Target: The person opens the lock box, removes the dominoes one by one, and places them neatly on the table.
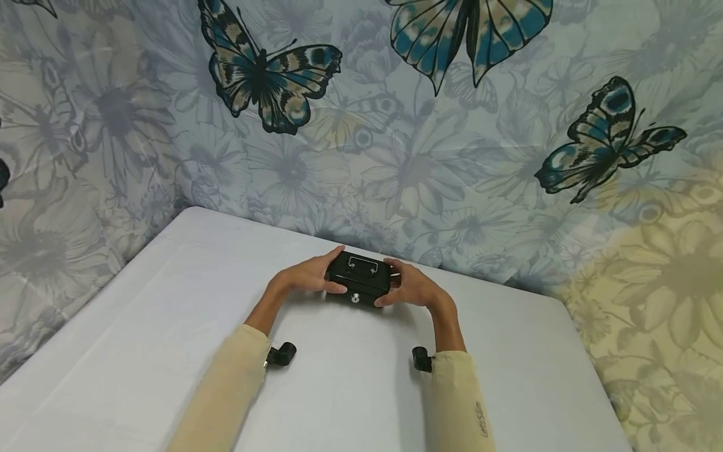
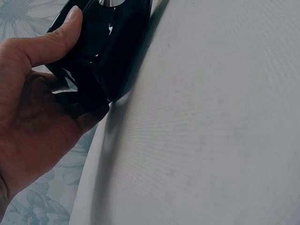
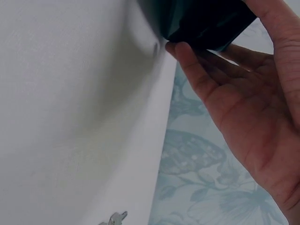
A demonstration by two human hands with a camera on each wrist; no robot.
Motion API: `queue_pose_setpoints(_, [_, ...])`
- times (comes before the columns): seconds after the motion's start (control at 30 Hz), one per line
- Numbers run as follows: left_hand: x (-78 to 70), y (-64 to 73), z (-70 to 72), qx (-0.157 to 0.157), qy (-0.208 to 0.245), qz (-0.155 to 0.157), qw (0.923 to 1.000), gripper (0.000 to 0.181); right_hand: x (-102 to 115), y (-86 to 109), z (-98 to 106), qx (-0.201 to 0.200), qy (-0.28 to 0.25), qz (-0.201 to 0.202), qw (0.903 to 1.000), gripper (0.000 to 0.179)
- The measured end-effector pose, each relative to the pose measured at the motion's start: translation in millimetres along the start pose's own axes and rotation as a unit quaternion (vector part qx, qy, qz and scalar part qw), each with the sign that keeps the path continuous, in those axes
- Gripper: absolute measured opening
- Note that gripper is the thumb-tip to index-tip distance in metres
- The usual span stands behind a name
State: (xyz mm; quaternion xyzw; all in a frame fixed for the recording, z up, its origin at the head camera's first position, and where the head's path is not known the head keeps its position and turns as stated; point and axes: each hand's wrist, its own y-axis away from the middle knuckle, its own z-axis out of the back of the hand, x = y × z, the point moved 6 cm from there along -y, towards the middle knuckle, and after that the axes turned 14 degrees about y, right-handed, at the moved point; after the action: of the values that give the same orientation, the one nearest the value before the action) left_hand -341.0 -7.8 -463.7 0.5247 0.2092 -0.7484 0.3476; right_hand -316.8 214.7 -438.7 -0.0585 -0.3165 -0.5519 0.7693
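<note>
A small black metal cash box [image 1: 358, 276] is held between both hands near the table's far edge. On its lid lies a thin silver handle [image 1: 363, 263], and a silver round lock [image 1: 355, 298] sits on the front face. My left hand [image 1: 307, 274] grips the left end, thumb along the front and fingers reaching round behind and below. At the right end, my right hand [image 1: 415, 285] grips it with the thumb at the front corner and fingers at the side and back. In the left wrist view, fingertips [image 2: 96, 117] show at the box's lower edge, close over the table.
The table [image 1: 339, 389] has a white cover, with its far edge right behind the box. Butterfly-patterned fabric [image 1: 361, 157] hangs behind and on the left. A small shiny piece [image 3: 115, 218] shows at the bottom of the right wrist view.
</note>
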Motion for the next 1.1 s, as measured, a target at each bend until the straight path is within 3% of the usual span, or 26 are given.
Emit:
queue_pose_setpoints(0.23, [-2.7,0.8,-1.1,-0.001,-0.005,-0.005,1.0000,0.111,4,7.1,-1,0.016,0.015,-0.005,0.9997,0.120])
queue_pose_setpoints(0.4, [-2.4,-1.4,-7.3,0.012,-0.005,-0.013,0.9998,0.112,2,25.6,8,0.040,0.017,0.002,0.9991,0.124])
queue_pose_setpoints(0.6, [-0.6,2.4,-5.1,0.005,-0.001,0.012,0.9999,0.112,-3,48.6,28,0.037,0.043,0.031,0.9979,0.096])
queue_pose_setpoints(0.83, [-0.5,3.7,-0.8,0.004,0.004,0.003,1.0000,0.113,-15,66.0,40,-0.015,0.092,-0.005,0.9956,0.061])
queue_pose_setpoints(1.1, [-0.3,1.7,-1.1,0.003,0.001,-0.001,1.0000,0.114,-34,82.8,43,-0.032,0.159,-0.062,0.9849,0.045])
